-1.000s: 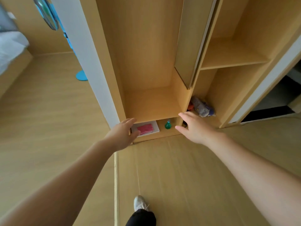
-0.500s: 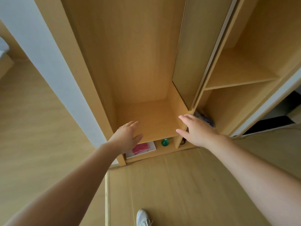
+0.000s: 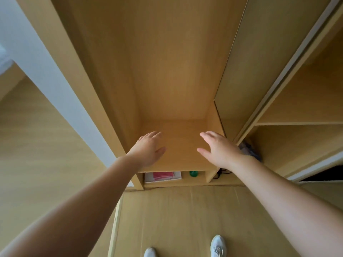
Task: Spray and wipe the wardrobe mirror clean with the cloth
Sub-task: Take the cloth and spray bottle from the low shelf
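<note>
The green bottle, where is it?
The green bottle sits in the low compartment under the wardrobe shelf, right of the white tray holding the pink cloth, below and between both hands.

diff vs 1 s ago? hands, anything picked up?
Nothing picked up. The person stepped closer to the wardrobe; both the left hand and the right hand rose from the low cubby's edge to over the shelf, still open and empty. The pink cloth on its white tray and the green bottle stayed put underneath.
</note>
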Action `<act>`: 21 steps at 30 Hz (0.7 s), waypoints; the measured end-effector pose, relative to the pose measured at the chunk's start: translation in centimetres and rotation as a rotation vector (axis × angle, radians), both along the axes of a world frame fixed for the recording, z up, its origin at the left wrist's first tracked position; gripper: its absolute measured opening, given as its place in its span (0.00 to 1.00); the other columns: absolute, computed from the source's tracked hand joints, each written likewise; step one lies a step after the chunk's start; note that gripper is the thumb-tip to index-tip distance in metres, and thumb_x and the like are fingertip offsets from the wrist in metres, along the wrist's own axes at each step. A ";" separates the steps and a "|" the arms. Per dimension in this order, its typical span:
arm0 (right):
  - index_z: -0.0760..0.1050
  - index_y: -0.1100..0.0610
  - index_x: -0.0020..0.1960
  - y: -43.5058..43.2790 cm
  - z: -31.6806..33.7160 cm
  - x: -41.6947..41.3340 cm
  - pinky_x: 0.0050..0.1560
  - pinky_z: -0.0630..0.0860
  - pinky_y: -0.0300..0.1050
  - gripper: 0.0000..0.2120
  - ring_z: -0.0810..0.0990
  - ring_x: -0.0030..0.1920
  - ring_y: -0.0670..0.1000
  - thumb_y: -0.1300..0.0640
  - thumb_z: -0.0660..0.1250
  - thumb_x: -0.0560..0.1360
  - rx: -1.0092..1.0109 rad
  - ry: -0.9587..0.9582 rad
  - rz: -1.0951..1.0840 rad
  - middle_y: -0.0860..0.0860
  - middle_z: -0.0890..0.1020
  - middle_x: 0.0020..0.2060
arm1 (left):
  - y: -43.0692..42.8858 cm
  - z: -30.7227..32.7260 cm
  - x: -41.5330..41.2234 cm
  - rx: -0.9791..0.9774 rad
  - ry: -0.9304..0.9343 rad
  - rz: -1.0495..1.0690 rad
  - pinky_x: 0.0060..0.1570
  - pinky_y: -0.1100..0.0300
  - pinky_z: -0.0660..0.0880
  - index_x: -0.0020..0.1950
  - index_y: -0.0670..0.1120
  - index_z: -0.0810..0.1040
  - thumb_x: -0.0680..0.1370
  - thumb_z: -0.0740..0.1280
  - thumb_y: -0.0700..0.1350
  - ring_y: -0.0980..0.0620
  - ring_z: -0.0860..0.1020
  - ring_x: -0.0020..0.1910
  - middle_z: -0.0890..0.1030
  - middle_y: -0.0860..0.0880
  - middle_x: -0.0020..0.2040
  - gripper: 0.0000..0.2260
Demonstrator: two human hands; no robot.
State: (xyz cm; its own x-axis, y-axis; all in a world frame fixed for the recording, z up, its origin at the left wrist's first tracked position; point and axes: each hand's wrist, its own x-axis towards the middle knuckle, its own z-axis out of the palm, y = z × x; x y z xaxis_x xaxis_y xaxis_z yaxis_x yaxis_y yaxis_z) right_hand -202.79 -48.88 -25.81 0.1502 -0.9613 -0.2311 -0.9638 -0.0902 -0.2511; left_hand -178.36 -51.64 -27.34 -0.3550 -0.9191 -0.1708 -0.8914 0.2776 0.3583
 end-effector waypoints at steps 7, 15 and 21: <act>0.55 0.53 0.77 -5.7 -2.8 -4.3 0.71 0.66 0.51 0.30 0.61 0.75 0.53 0.42 0.57 0.80 0.004 -0.023 0.159 0.51 0.60 0.76 | -1.4 -1.7 -5.5 0.042 -0.007 0.171 0.71 0.55 0.56 0.77 0.48 0.57 0.81 0.59 0.53 0.46 0.59 0.75 0.61 0.47 0.76 0.27; 0.57 0.54 0.77 -9.3 -9.7 -4.6 0.72 0.64 0.50 0.29 0.60 0.75 0.53 0.44 0.57 0.80 -0.026 -0.112 0.195 0.52 0.61 0.76 | -4.5 -6.9 -6.8 -0.009 -0.021 0.234 0.71 0.54 0.56 0.76 0.46 0.59 0.81 0.59 0.52 0.46 0.60 0.74 0.63 0.47 0.76 0.26; 0.60 0.56 0.76 -10.3 -17.1 -3.3 0.71 0.64 0.48 0.28 0.62 0.74 0.53 0.46 0.58 0.80 -0.025 -0.149 0.193 0.53 0.64 0.74 | -5.6 -14.8 -5.2 -0.016 -0.016 0.242 0.70 0.55 0.58 0.75 0.45 0.62 0.80 0.61 0.51 0.46 0.63 0.73 0.66 0.47 0.74 0.25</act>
